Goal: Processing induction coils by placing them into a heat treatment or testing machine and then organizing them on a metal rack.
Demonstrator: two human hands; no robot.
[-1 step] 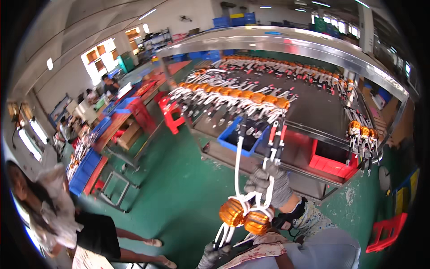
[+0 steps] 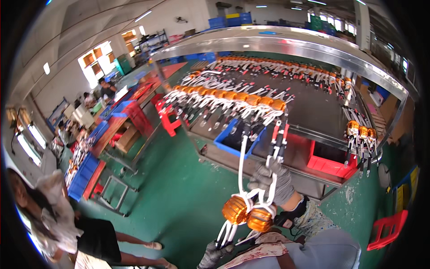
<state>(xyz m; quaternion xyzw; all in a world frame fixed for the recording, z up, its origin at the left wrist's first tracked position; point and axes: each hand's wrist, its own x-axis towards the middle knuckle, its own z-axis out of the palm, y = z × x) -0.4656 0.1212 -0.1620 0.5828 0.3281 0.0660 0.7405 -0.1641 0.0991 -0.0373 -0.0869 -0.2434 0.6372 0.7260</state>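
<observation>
Two copper-wound toroid coils (image 2: 235, 210) with white-sleeved leads hang side by side in front of me, joined by their leads. My right hand (image 2: 271, 181), in a grey glove, is closed around the upper leads above the coils. Those leads (image 2: 244, 154) point up and away, ending in black and red sleeved tips with metal terminals. My left hand (image 2: 216, 254), also gloved in grey, grips the lower white leads below the coils at the bottom edge; its fingers are partly hidden. Beyond my hands, a metal rack shelf (image 2: 309, 103) bears rows of similar coils (image 2: 228, 95).
A blue bin (image 2: 220, 142) and a red bin (image 2: 316, 167) sit on the rack's lower level. Three coils (image 2: 360, 132) hang over its right corner. Red stools (image 2: 166, 121) stand nearby. At left, a person (image 2: 56, 219) sits near a workbench (image 2: 105, 139) with blue bins.
The coils and my right hand have shifted slightly up and right in view, while the rack has slid slightly left. Both hands keep their hold on the leads.
</observation>
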